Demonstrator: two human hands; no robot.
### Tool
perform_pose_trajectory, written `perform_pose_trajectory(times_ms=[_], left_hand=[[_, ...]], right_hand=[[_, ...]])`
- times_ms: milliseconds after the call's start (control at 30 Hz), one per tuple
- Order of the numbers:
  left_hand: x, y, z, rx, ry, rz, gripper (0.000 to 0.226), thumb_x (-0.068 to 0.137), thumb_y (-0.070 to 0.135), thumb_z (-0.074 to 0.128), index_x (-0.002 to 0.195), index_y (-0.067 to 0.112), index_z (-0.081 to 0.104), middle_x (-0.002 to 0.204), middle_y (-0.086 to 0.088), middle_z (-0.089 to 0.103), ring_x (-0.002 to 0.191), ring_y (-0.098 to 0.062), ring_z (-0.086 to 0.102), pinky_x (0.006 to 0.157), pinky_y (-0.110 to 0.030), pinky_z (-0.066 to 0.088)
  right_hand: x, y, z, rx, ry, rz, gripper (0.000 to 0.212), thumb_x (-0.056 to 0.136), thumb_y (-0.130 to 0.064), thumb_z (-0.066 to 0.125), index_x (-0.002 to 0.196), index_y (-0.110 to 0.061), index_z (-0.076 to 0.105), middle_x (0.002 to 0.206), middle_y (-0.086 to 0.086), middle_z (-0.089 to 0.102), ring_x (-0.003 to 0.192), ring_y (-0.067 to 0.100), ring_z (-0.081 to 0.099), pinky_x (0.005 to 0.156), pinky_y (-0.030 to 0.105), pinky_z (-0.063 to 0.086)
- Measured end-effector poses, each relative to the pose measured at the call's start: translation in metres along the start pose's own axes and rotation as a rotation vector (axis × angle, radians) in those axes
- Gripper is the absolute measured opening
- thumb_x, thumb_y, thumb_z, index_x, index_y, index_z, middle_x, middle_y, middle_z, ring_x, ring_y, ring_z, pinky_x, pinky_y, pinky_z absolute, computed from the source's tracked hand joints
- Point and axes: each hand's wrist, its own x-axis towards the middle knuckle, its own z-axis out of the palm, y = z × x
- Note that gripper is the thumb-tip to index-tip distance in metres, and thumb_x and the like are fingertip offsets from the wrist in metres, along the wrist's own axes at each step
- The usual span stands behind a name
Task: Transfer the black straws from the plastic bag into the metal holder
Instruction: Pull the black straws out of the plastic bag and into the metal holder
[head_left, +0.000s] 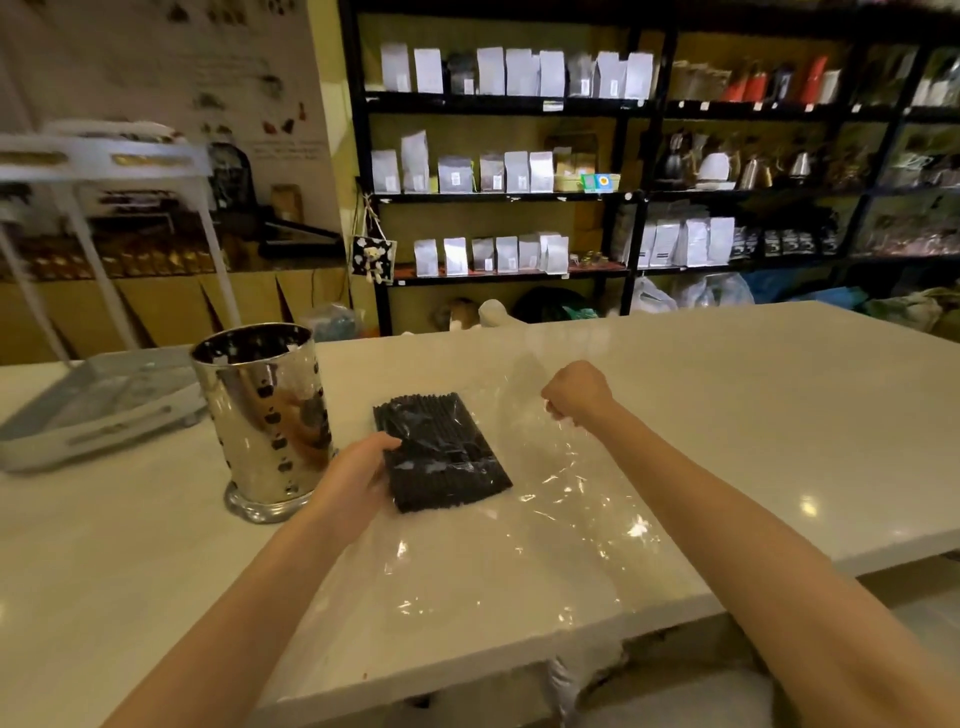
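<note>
A pale counter (727, 415) fills most of the room in front of the person, and nearly everything for the job sits toward its left half. Spread across the middle is the clear plastic bag (545, 519), lying flat and crinkled, its slack reaching back to the near edge of the counter. At the left stands the metal holder (265, 415), upright, a shiny perforated cylinder on a round base; it looks empty from here, and it sits just beside the straws, probably so the carry across is short. The black straws (441, 452) are bunched in a flat bundle inside the bag, lying on the counter at a slant, none yet in the holder. The left hand (358, 473) is partly curled, fingers over the near left corner of the bundle through the film, seemingly to pin it. The right hand (574, 392) is closed into a fist just above the far side of the bag, pinching the plastic, I would guess to pull it away from the straws.
</note>
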Motion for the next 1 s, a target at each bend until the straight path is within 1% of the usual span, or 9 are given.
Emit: perform_pose_trajectory(times_ms=[100, 267, 367, 467, 533, 600, 667, 833, 1000], left_hand=[[-0.001, -0.001, 0.0, -0.152, -0.01, -0.069, 0.011, 0.083, 0.008, 0.047, 0.09, 0.005, 0.054, 0.084, -0.01, 0.058, 0.083, -0.022, 0.057, 0.075, -0.032, 0.047], [-0.005, -0.007, 0.013, -0.46, -0.006, -0.163, 0.051, 0.08, 0.009, 0.048, 0.129, 0.006, 0.033, 0.106, -0.017, 0.055, 0.092, -0.026, 0.057, 0.072, -0.042, 0.049], [-0.007, -0.018, 0.023, -0.488, 0.019, -0.184, 0.06, 0.082, 0.014, 0.049, 0.136, 0.004, 0.027, 0.132, -0.016, 0.046, 0.11, -0.026, 0.053, 0.084, -0.042, 0.047], [-0.013, -0.023, 0.029, -0.527, -0.04, -0.215, 0.046, 0.08, 0.021, 0.052, 0.12, 0.001, 0.045, 0.103, -0.015, 0.058, 0.094, -0.025, 0.058, 0.085, -0.034, 0.046], [-0.016, -0.023, 0.031, -0.501, -0.076, -0.242, 0.051, 0.078, 0.027, 0.054, 0.12, -0.001, 0.049, 0.095, -0.014, 0.06, 0.085, -0.024, 0.058, 0.081, -0.032, 0.046], [-0.015, -0.022, 0.031, -0.497, -0.126, -0.277, 0.067, 0.073, 0.031, 0.059, 0.129, 0.0, 0.039, 0.121, -0.015, 0.056, 0.108, -0.027, 0.055, 0.097, -0.037, 0.042], [-0.013, -0.017, 0.033, -0.534, -0.195, -0.309, 0.086, 0.061, 0.034, 0.068, 0.133, 0.0, 0.034, 0.135, -0.017, 0.048, 0.122, -0.029, 0.048, 0.1, -0.039, 0.039], [-0.006, 0.013, 0.044, -0.682, -0.41, -0.286, 0.072, 0.064, 0.034, 0.068, 0.123, -0.003, 0.05, 0.105, -0.02, 0.062, 0.087, -0.03, 0.058, 0.078, -0.032, 0.045], [0.003, 0.073, 0.037, -0.811, -0.466, -0.121, 0.062, 0.062, 0.027, 0.073, 0.116, 0.001, 0.056, 0.087, -0.023, 0.067, 0.076, -0.028, 0.063, 0.067, -0.034, 0.058]], right_hand=[[-0.003, -0.042, -0.02, 0.027, 0.046, -0.197, 0.015, 0.086, -0.01, 0.056, 0.086, 0.002, 0.065, 0.083, 0.018, 0.068, 0.072, 0.024, 0.062, 0.064, 0.033, 0.052], [-0.031, -0.098, -0.049, 0.074, -0.075, -0.422, 0.018, 0.085, -0.01, 0.052, 0.074, -0.002, 0.063, 0.062, 0.005, 0.059, 0.055, 0.013, 0.055, 0.051, 0.022, 0.044], [-0.042, -0.116, -0.051, 0.147, -0.036, -0.498, 0.018, 0.083, -0.007, 0.053, 0.076, 0.003, 0.065, 0.059, 0.008, 0.056, 0.05, 0.016, 0.049, 0.048, 0.025, 0.042], [-0.049, -0.131, -0.044, 0.054, 0.024, -0.572, 0.02, 0.082, -0.005, 0.05, 0.073, 0.006, 0.063, 0.061, 0.012, 0.057, 0.051, 0.017, 0.05, 0.055, 0.031, 0.049], [-0.052, -0.137, -0.041, 0.007, 0.009, -0.61, 0.021, 0.082, -0.004, 0.051, 0.075, 0.008, 0.066, 0.062, 0.014, 0.061, 0.045, 0.013, 0.051, 0.047, 0.018, 0.048], [-0.052, -0.147, -0.046, 0.059, 0.033, -0.644, 0.021, 0.084, -0.005, 0.052, 0.076, 0.007, 0.068, 0.057, 0.01, 0.059, 0.039, 0.007, 0.049, 0.035, 0.009, 0.04], [-0.051, -0.162, -0.052, 0.079, 0.039, -0.669, 0.019, 0.085, -0.005, 0.054, 0.079, 0.005, 0.068, 0.057, 0.006, 0.058, 0.043, 0.009, 0.051, 0.037, 0.008, 0.042], [-0.05, -0.205, -0.071, 0.15, 0.061, -0.734, 0.02, 0.082, -0.002, 0.054, 0.082, 0.014, 0.067, 0.058, 0.012, 0.058, 0.039, 0.005, 0.047, 0.035, 0.006, 0.036], [-0.044, -0.25, -0.093, 0.367, 0.108, -0.753, 0.015, 0.083, -0.006, 0.056, 0.076, 0.005, 0.065, 0.052, 0.005, 0.055, 0.041, 0.009, 0.046, 0.041, 0.018, 0.038]])
